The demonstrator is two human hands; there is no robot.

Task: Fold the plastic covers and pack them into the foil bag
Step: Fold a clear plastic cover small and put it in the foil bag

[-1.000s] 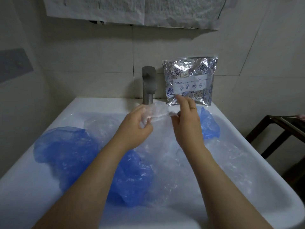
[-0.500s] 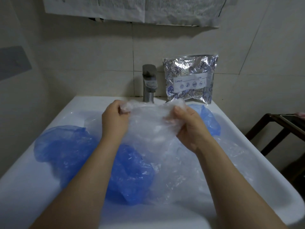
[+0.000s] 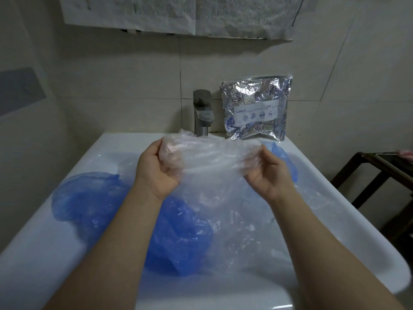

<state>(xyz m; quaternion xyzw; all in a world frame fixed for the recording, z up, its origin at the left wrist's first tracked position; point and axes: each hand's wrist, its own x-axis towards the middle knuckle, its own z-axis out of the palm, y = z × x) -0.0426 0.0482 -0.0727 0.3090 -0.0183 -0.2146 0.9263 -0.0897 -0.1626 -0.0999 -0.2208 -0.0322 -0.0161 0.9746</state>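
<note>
Clear cover stretched between your hands above the sink. Left hand fingers curled, gripping its left end; right hand fingers curled, gripping its right end. Blue covers lie in the sink. Foil bag leans on the wall beside the tap.

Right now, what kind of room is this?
Most likely a bathroom or washroom. A white basin fills the view, with a metal tap at its back edge and tiled wall behind. The plastic covers and foil bag are only being handled here.
</note>
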